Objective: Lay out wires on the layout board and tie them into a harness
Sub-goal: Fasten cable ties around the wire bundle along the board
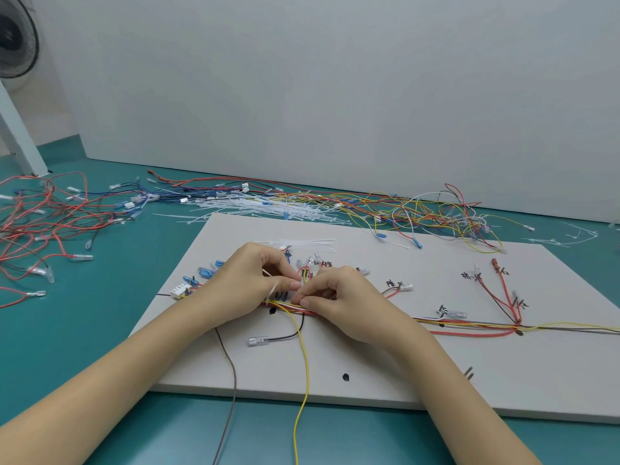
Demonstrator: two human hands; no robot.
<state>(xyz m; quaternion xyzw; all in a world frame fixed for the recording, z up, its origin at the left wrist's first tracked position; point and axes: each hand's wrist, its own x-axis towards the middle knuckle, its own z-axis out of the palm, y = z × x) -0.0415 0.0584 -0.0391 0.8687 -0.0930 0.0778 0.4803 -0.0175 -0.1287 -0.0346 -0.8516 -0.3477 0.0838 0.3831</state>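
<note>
My left hand (250, 280) and right hand (339, 297) both pinch the cable tie (273, 290); I'd cinch squarely around the wire bundle (469, 325) (mid-board).

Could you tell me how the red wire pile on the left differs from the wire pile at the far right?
The red pile is almost all red, with a few black strands; the right pile mixes yellow, white and red. The red pile lies wholly on the green table; the right pile spills onto the board. Both are loose tangles with terminals.
</note>
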